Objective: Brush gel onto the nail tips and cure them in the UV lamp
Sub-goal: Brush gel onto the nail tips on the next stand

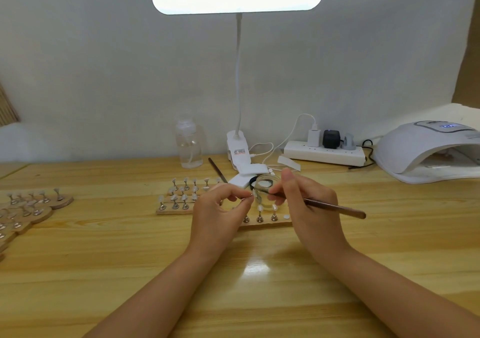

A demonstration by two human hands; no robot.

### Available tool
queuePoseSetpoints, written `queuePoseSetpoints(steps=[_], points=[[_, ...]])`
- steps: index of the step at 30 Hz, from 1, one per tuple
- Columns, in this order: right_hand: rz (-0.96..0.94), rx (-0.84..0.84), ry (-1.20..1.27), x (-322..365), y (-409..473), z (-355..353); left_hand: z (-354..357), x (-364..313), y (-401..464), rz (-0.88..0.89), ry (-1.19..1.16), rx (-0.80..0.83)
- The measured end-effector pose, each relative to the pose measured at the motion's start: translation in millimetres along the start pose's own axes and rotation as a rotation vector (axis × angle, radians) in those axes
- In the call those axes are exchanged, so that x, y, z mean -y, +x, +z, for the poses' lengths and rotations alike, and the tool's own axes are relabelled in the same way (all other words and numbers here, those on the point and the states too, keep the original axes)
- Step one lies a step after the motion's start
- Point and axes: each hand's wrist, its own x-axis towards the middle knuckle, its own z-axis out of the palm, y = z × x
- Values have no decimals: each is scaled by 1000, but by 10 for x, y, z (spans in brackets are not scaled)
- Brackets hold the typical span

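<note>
My left hand (220, 208) pinches a small nail tip holder (250, 195) between thumb and fingers, raised above the table. My right hand (304, 202) grips a brown brush (335, 208), its fine tip meeting the held nail tip. Just behind the hands stands a small clear gel jar (266, 184). Below them a wooden strip (267, 224) carries several nail tips on metal stands. The white UV lamp (426, 153) sits at the far right with its opening facing left.
More wooden strips with nail tips lie at centre-left (179, 197) and at the left edge (36, 205). At the back stand a clear spray bottle (188, 145), a clip desk lamp (237, 0), a power strip (324, 153) and a second brush (217, 170).
</note>
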Motion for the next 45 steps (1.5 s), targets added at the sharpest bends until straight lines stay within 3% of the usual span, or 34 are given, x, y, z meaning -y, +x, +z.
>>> queuePoseSetpoints(steps=[3, 7, 10, 14, 25, 37, 42, 45], points=[[99, -19, 68, 18, 0, 0, -4, 1, -4, 5, 0, -1], [44, -18, 23, 6, 12, -3, 1, 9, 5, 14, 4, 3], [124, -24, 63, 28, 10, -8, 5, 8, 8, 19, 7, 10], [67, -23, 37, 26, 16, -12, 0, 12, 6, 14, 18, 8], [168, -40, 71, 26, 0, 7, 2, 16, 8, -16, 23, 14], [71, -56, 60, 26, 11, -2, 4, 10, 15, 32, -19, -2], [155, -58, 75, 14, 1, 0, 16, 10, 26, 27, -13, 9], [70, -77, 21, 14, 14, -5, 16, 20, 23, 26, -11, 12]])
